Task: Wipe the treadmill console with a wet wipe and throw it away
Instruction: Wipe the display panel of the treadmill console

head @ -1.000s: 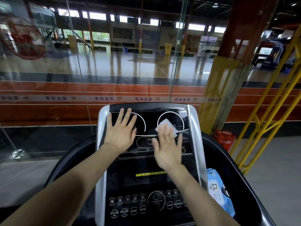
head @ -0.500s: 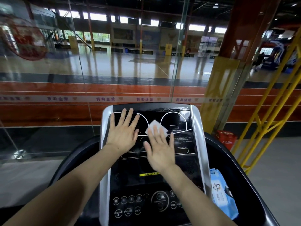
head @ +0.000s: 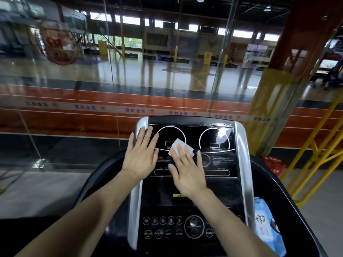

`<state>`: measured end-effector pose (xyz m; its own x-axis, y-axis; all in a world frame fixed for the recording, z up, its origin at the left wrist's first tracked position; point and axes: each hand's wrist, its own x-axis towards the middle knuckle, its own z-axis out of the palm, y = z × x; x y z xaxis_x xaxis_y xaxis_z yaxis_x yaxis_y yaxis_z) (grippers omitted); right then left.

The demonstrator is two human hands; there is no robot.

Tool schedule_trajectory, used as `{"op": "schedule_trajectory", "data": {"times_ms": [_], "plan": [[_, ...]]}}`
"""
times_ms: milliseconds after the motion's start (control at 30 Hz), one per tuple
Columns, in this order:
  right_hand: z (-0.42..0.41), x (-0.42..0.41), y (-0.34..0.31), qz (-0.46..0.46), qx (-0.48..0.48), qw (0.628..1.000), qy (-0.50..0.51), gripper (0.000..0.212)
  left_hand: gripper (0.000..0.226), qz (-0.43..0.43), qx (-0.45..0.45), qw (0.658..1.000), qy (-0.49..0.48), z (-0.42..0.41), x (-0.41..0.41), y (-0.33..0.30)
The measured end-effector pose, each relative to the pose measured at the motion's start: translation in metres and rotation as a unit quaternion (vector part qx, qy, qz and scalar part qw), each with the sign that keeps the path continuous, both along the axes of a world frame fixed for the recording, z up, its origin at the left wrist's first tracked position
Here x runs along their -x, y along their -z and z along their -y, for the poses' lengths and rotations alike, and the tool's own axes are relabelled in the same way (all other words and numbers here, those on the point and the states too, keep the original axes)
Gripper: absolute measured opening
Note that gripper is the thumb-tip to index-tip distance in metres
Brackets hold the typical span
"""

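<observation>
The black treadmill console with silver side rails fills the lower middle of the head view. A white wet wipe lies flat on its upper display, between the two white dial rings. My right hand presses the wipe down with straight, spread fingers; most of the wipe is under my fingertips. My left hand rests flat on the console's upper left, its fingers straight and reaching onto the silver rail.
A blue pack of wet wipes sits in the side tray right of the console. A red basket stands on the floor beyond, next to yellow metal railings. A glass wall stands just behind the console.
My right hand has slid the wipe leftward across the display, from the right dial to the gap between the dials. My left hand has stayed flat on the upper left.
</observation>
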<state>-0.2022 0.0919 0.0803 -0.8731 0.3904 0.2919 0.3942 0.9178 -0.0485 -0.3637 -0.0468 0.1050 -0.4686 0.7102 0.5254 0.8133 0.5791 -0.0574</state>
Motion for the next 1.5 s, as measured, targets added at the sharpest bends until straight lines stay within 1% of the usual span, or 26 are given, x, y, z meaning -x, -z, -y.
{"op": "schedule_trajectory", "data": {"times_ms": [100, 200, 267, 400, 467, 533, 633, 700, 833, 967, 1033, 1100, 1200, 1267, 1367, 1500], "plan": [[-0.016, 0.003, -0.016, 0.021, -0.021, 1.0, -0.006, 0.063, 0.066, -0.004, 0.01, 1.0, 0.002, 0.014, 0.004, 0.009], [-0.025, 0.042, -0.048, 0.008, -0.025, 1.0, -0.011, 0.063, 0.066, -0.002, 0.016, 1.0, 0.008, 0.019, 0.004, 0.014], [-0.02, 0.058, -0.054, 0.007, -0.04, 0.999, -0.02, 0.064, 0.066, 0.004, 0.013, 1.0, 0.014, 0.024, 0.003, 0.017], [0.003, 0.023, -0.013, 0.023, -0.086, 0.99, -0.113, 0.062, 0.065, 0.003, 0.018, 1.0, 0.023, 0.044, 0.004, 0.028], [0.006, 0.011, -0.001, 0.043, -0.099, 0.985, -0.136, 0.061, 0.064, 0.001, 0.03, 0.999, 0.02, 0.054, 0.006, 0.033], [-0.001, 0.024, -0.015, 0.051, -0.115, 0.983, -0.135, 0.063, 0.066, -0.01, 0.042, 0.999, 0.011, 0.06, 0.009, 0.037], [-0.006, 0.06, -0.05, 0.047, -0.112, 0.986, -0.115, 0.066, 0.066, -0.017, 0.066, 0.998, -0.002, 0.063, 0.011, 0.034], [-0.005, 0.071, -0.054, 0.043, -0.11, 0.987, -0.112, 0.066, 0.066, -0.019, 0.073, 0.997, -0.011, 0.066, 0.013, 0.034], [0.013, 0.036, -0.012, 0.055, -0.128, 0.977, -0.162, 0.061, 0.064, -0.008, 0.074, 0.997, -0.018, 0.072, 0.012, 0.039], [0.031, 0.002, 0.029, 0.083, -0.126, 0.968, -0.2, 0.061, 0.063, 0.006, 0.072, 0.997, -0.025, 0.071, 0.006, 0.037], [0.023, 0.004, 0.024, 0.094, -0.147, 0.963, -0.204, 0.06, 0.064, 0.018, 0.075, 0.997, -0.026, 0.07, 0.003, 0.037], [0.012, 0.017, 0.006, 0.084, -0.168, 0.964, -0.187, 0.06, 0.063, 0.025, 0.074, 0.997, -0.027, 0.069, 0.001, 0.036], [-0.001, 0.046, -0.033, 0.072, -0.132, 0.981, -0.125, 0.061, 0.063, 0.029, 0.072, 0.996, -0.034, 0.068, -0.001, 0.035], [-0.002, 0.053, -0.04, 0.069, -0.118, 0.984, -0.114, 0.062, 0.064, 0.035, 0.072, 0.996, -0.035, 0.066, -0.004, 0.034], [0.013, 0.032, -0.018, 0.062, -0.12, 0.982, -0.132, 0.063, 0.064, 0.035, 0.061, 0.997, -0.032, 0.065, -0.005, 0.034], [0.032, -0.008, 0.025, 0.102, -0.125, 0.97, -0.181, 0.061, 0.066, 0.044, 0.057, 0.997, -0.029, 0.06, -0.008, 0.035]]}}
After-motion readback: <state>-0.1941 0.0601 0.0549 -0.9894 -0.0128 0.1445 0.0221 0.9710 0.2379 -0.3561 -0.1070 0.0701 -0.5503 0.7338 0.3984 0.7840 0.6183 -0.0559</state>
